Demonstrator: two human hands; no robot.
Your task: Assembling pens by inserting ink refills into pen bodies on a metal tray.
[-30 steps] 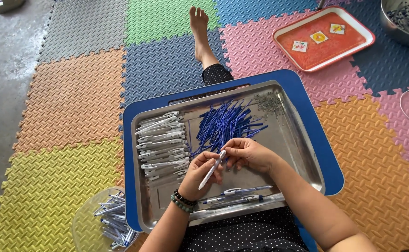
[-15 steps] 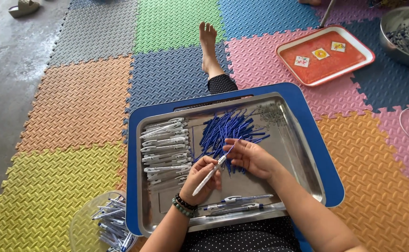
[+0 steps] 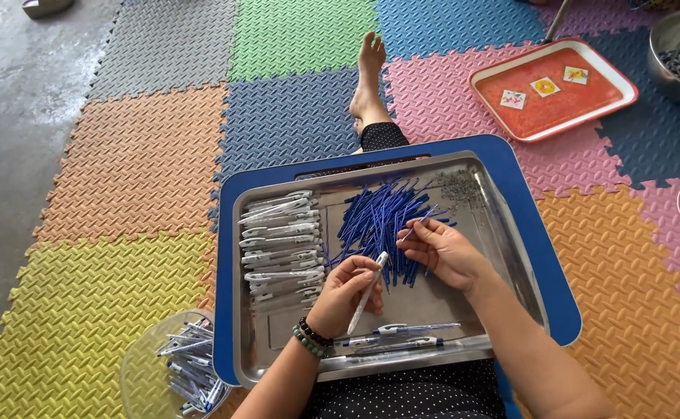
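My left hand [image 3: 345, 293] grips a white pen barrel [image 3: 367, 293], tilted with its open end up toward the right. My right hand [image 3: 442, 250] pinches a thin blue ink refill [image 3: 419, 225] just above the barrel's tip. Both hands hover over a steel tray [image 3: 511, 256] resting on a blue lap board [image 3: 528, 209]. A heap of blue refills [image 3: 375, 221] lies in the tray's middle. White pen barrels [image 3: 282, 240] are stacked at its left. Two assembled pens [image 3: 402, 335] lie near the tray's front edge. A small pile of springs [image 3: 459, 186] sits at the tray's far right.
A clear bowl [image 3: 142, 368] with several finished pens sits on the floor at my left. A red tray [image 3: 549, 89] with small cards and a metal bowl [image 3: 678, 58] stand at the far right. Coloured foam mats cover the floor; my bare foot [image 3: 369, 74] stretches ahead.
My right hand has drawn a refill out of the heap and brought it toward the barrel's end. The view has shifted slightly; the left hand keeps holding the barrel.
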